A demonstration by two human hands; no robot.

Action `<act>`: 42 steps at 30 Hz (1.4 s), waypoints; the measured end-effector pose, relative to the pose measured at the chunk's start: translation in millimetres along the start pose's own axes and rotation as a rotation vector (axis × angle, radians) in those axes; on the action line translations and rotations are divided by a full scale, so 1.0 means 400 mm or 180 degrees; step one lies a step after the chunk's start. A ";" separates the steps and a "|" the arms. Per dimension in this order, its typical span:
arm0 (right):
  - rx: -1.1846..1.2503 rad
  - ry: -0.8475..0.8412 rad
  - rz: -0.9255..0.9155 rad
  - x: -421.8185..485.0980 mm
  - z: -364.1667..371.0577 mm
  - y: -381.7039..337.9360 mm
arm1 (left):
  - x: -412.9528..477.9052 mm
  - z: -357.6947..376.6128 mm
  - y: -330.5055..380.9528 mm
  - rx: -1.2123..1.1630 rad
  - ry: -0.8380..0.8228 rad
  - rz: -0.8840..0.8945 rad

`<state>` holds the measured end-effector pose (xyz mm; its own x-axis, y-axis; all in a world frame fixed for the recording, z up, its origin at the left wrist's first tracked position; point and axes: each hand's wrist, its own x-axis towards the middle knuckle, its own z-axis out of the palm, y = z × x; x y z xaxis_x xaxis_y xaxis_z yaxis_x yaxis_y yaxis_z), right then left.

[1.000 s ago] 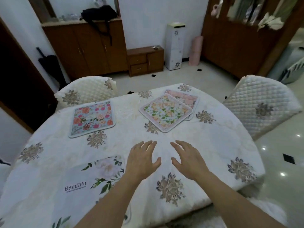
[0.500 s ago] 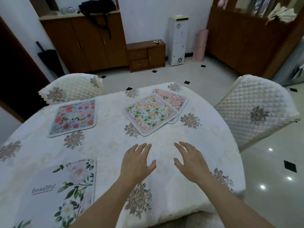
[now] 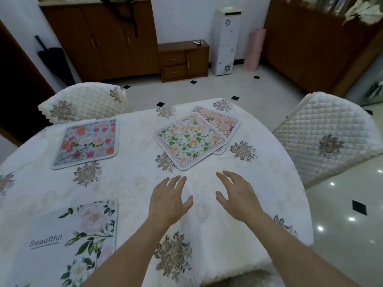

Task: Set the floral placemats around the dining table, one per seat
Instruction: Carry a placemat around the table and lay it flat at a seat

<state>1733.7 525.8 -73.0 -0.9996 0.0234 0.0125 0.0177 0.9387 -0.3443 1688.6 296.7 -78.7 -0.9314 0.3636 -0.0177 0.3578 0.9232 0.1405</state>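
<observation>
Hands spread and empty, left hand [image 3: 169,200] and right hand [image 3: 238,198] perhaps above tablecloth [image 3: 132,183], overlapped placemats [image 3: 190,140] ahead, quilted chair [image 3: 323,137] beside.

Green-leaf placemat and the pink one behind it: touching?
Touching. The head view shows the green-leaf placemat lying on top of the pink placemat, covering its near-left part with no tablecloth visible between them.

White wall [image 3: 182,17] backs a wooden cabinet [image 3: 103,42], a low drawer unit [image 3: 183,59] and a narrow white floral cabinet [image 3: 227,38]; two quilted chairs [image 3: 323,131] stand on glossy tiled floor [image 3: 342,204].
</observation>
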 end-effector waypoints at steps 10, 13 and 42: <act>-0.0118 0.0061 0.0399 -0.029 -0.020 0.097 | 0.089 0.026 0.147 -0.0255 0.0021 0.0487; -0.0120 0.0142 0.0526 -0.053 -0.042 0.169 | 0.110 0.038 0.229 -0.0219 -0.0025 0.0605; 0.0169 0.0051 0.0802 -0.208 -0.367 1.111 | 0.337 0.145 1.108 0.0012 0.0043 0.0582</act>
<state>1827.8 991.6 -89.1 -0.9634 0.2600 -0.0651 0.2646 0.8833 -0.3871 1725.3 762.0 -76.2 -0.8516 0.5238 0.0213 0.5215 0.8423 0.1364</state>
